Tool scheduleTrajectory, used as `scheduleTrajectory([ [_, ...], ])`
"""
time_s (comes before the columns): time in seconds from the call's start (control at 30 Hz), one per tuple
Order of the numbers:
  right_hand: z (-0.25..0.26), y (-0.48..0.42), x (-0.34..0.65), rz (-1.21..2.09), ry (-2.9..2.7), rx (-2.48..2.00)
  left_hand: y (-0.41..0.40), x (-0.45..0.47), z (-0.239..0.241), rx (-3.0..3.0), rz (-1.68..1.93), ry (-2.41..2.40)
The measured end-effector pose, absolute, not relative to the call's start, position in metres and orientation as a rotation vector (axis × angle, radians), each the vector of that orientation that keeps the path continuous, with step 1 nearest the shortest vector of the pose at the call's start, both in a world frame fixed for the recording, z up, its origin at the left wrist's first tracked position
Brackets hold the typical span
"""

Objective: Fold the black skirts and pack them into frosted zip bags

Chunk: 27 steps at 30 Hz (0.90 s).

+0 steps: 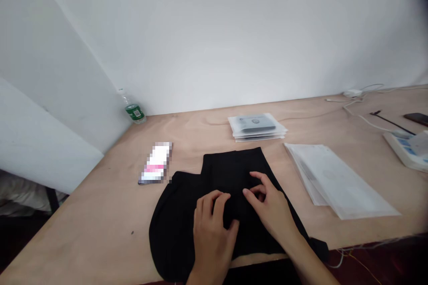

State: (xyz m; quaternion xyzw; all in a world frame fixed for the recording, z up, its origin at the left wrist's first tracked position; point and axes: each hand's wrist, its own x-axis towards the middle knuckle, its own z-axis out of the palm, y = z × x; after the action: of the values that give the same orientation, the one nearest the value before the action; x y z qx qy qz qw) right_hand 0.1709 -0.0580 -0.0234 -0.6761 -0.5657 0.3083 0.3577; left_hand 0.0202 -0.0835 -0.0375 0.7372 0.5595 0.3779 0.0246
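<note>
A black garment [187, 213] lies spread on the wooden table [100, 213] in front of me, partly folded, its lower edge hanging over the table's near edge. My left hand [212, 227] rests flat on the cloth, fingers stretched forward and slightly curled at the tips. Just to its right, my right hand [269, 205] presses on the garment with fingers bent and apart, thumb pointing left. Neither hand holds anything.
A pile of clear plastic bags [337, 180] lies right of the garment. Behind it sits a stack of packed garments in bags [256, 125]. A phone [156, 164] lies to the left, a green-labelled bottle [133, 109] in the corner. Cables [359, 98] and a device [409, 149] sit far right.
</note>
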Motion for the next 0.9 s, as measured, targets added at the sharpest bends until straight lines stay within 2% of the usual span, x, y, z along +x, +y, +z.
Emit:
scheduleTrajectory([
  [0.2, -0.024, -0.053, 0.175, 0.692, -1.471, -1.695, -0.081, 0.025, -0.037, 2.303, 1.398, 1.550],
  [0.43, -0.013, -0.052, 0.167, 0.218, -1.775, -1.592, -0.075, 0.040, -0.038, 2.311, 1.482, 1.463],
  [0.63, -0.030, -0.040, 0.163, 0.323, -2.240, -1.723, -0.072, 0.040, -0.044, 2.371, 1.252, 1.464],
  [0.9, -0.033, -0.043, 0.178, 0.307, -2.161, -1.824, -0.075, 0.031, -0.049, 2.488, 1.238, 1.423],
])
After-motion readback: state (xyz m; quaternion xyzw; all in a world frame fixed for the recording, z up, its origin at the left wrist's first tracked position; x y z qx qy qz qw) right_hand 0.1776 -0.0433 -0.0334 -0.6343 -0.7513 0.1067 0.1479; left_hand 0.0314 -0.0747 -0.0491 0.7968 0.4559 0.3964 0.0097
